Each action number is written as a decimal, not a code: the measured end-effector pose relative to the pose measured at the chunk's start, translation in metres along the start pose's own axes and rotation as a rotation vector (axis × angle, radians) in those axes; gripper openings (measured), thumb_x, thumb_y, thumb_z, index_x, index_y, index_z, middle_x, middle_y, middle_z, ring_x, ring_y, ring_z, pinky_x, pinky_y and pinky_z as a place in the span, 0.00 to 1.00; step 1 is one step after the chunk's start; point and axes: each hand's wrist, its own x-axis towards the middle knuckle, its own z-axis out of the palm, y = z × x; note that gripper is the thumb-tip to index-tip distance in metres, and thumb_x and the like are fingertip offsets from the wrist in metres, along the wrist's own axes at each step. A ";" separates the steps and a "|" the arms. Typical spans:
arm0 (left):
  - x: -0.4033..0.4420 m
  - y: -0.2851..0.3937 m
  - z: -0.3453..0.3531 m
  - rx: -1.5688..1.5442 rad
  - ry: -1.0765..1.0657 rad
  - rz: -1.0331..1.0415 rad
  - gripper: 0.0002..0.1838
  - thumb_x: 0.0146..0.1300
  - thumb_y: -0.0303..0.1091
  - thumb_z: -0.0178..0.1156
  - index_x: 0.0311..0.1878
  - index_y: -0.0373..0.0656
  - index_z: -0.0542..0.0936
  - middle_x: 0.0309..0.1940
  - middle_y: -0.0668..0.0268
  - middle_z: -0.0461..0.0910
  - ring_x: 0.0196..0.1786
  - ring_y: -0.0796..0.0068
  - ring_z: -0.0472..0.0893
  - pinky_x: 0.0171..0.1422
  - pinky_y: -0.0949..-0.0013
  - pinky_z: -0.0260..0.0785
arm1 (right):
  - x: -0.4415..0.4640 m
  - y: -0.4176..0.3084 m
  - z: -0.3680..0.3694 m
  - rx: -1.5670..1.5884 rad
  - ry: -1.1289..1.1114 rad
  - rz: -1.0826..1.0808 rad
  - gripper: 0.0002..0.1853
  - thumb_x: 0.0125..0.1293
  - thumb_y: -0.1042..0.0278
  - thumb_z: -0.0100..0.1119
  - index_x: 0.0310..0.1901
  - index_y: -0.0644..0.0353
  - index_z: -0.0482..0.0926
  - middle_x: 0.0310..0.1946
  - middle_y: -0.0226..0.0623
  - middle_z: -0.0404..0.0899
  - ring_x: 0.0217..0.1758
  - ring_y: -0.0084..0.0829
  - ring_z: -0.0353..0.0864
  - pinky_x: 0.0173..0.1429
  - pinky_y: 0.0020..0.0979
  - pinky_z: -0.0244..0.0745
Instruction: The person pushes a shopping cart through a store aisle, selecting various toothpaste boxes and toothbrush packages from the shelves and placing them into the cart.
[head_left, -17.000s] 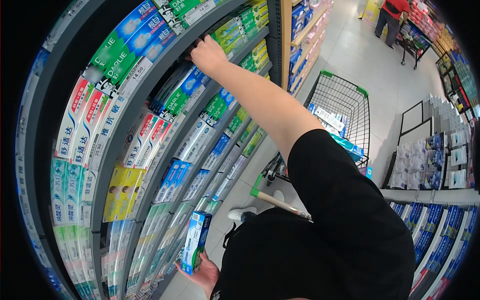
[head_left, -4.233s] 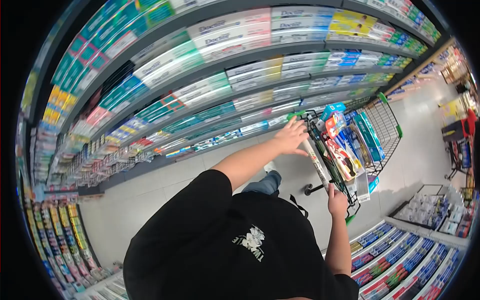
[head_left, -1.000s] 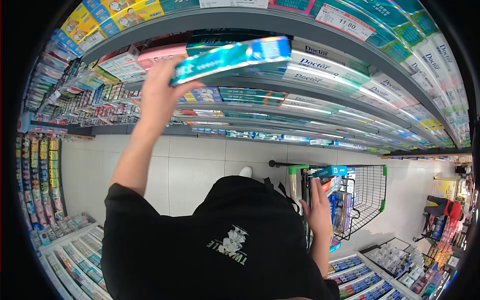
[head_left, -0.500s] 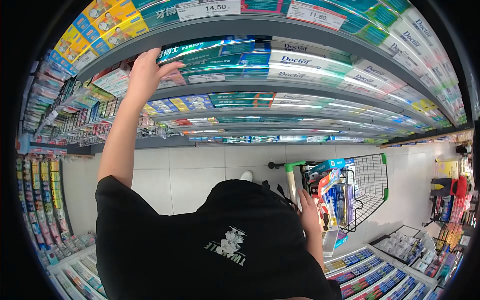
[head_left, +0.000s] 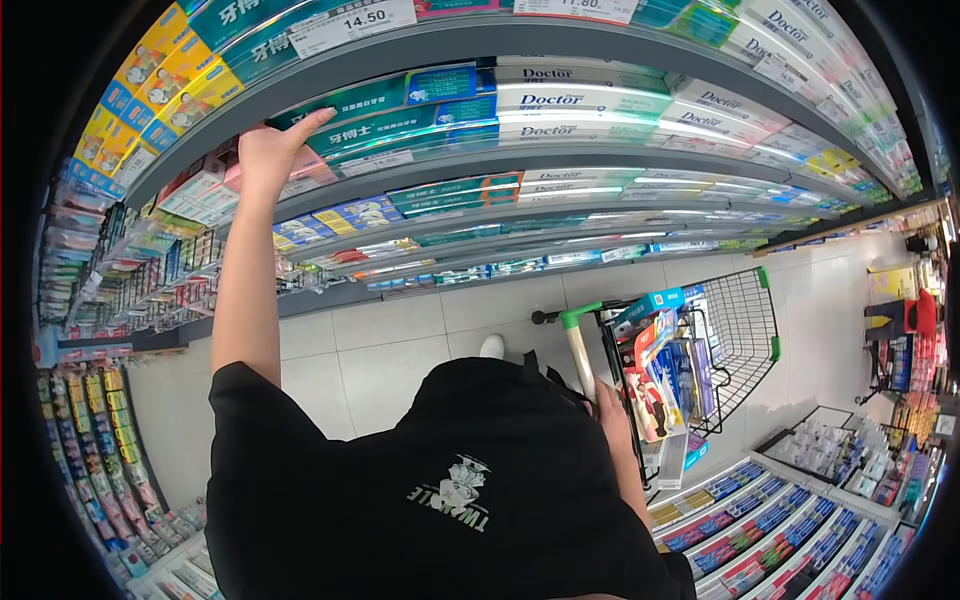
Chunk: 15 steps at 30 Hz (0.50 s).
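My left hand (head_left: 268, 152) is at the left end of a teal toothpaste box (head_left: 375, 101) on the shelf. Its thumb lies along the box while the other fingers are mostly hidden at the box's end. Below this box lies a similar teal toothpaste box (head_left: 400, 130), with white "Doctor" toothpaste boxes (head_left: 560, 100) to the right. My right hand (head_left: 610, 405) is closed around the pale handle (head_left: 579, 352) of a shopping cart (head_left: 740, 325). Several packages, among them a red and yellow one (head_left: 655, 390), lie at the cart's near end.
A grey shelf edge (head_left: 440, 42) runs just above my left hand. Yellow boxes (head_left: 165, 80) stand at the upper left. Lower shelves hold more boxes. Tiled floor (head_left: 400, 330) lies between shelf and body. Behind the cart is a slanted rack of packages (head_left: 760, 530).
The view has turned slightly, shifting the shelf leftward. My left thumb has moved from the lower teal box onto the upper one. My right hand stays at the cart handle.
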 end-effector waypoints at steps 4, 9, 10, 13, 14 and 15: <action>0.005 -0.006 0.012 -0.008 -0.015 0.061 0.31 0.53 0.48 0.85 0.49 0.32 0.86 0.44 0.58 0.89 0.44 0.72 0.85 0.52 0.67 0.77 | -0.007 -0.002 0.007 0.043 0.000 0.093 0.29 0.74 0.71 0.56 0.76 0.54 0.68 0.65 0.55 0.78 0.65 0.59 0.79 0.66 0.49 0.77; 0.006 0.004 0.016 0.086 -0.026 0.069 0.30 0.55 0.47 0.84 0.50 0.32 0.86 0.44 0.58 0.89 0.44 0.71 0.85 0.52 0.67 0.76 | -0.010 0.011 0.021 0.087 0.054 0.139 0.28 0.73 0.69 0.64 0.73 0.53 0.71 0.59 0.56 0.82 0.61 0.60 0.82 0.61 0.49 0.79; 0.006 0.007 0.015 0.078 -0.042 0.066 0.30 0.55 0.47 0.83 0.50 0.31 0.85 0.45 0.58 0.89 0.44 0.71 0.85 0.53 0.67 0.76 | -0.010 0.011 0.022 0.101 0.052 0.155 0.28 0.73 0.70 0.64 0.73 0.53 0.72 0.59 0.56 0.82 0.60 0.60 0.83 0.60 0.49 0.79; 0.009 0.004 0.018 0.041 -0.040 0.112 0.32 0.55 0.48 0.84 0.50 0.29 0.85 0.46 0.57 0.88 0.45 0.71 0.84 0.54 0.67 0.76 | -0.009 0.005 0.021 0.089 0.093 0.126 0.24 0.75 0.66 0.62 0.70 0.50 0.74 0.57 0.53 0.83 0.57 0.60 0.84 0.56 0.50 0.80; 0.012 0.000 0.020 0.021 -0.036 0.137 0.33 0.55 0.48 0.84 0.50 0.29 0.84 0.46 0.57 0.88 0.46 0.71 0.84 0.55 0.67 0.76 | -0.010 0.002 0.021 0.089 0.117 0.123 0.21 0.78 0.61 0.60 0.70 0.49 0.74 0.56 0.52 0.84 0.55 0.60 0.83 0.55 0.51 0.80; 0.014 -0.006 0.018 0.169 0.001 0.183 0.32 0.56 0.47 0.84 0.49 0.26 0.83 0.48 0.58 0.87 0.48 0.70 0.83 0.57 0.65 0.75 | -0.010 0.006 0.024 0.072 0.099 0.155 0.21 0.77 0.59 0.61 0.68 0.49 0.75 0.53 0.52 0.84 0.54 0.60 0.84 0.54 0.51 0.80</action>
